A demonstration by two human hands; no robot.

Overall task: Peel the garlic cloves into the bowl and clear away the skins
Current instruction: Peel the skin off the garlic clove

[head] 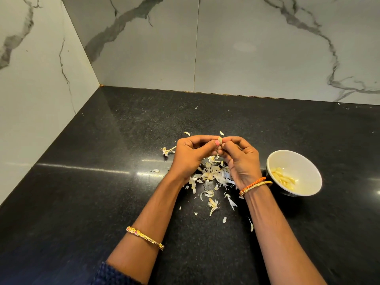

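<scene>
The main risk from here is the garlic clove [220,140] slipping: you hold it by the fingertips only, and a clove that is partly bare is likely slick, so a hard tug on the skin could flick it onto the black counter [102,202] or into the heap of skins [211,175] below your hands, where it would be hard to pick out among the pale scraps. A second risk is the loosened skin drifting into the white bowl [308,159], which stands just to the right of the heap and already holds peeled cloves [284,178]; these papery flakes are light and would travel on a quick movement. Your right wrist, with its orange and gold bangles [255,184], hangs close to the bowl's rim, so a careless swing might nudge it

Your left hand [191,155] and your right hand [240,161] meet above the far edge of the heap, both with fingers curled in, pinching the one clove between their tips. The clove sits at the very top of that pinch, apart from the counter and left of the bowl. A stripped stem piece [167,150] lies just left of the heap, and stray flakes spread from it toward you. Whether any unpeeled cloves remain in the heap, I cannot tell
</scene>
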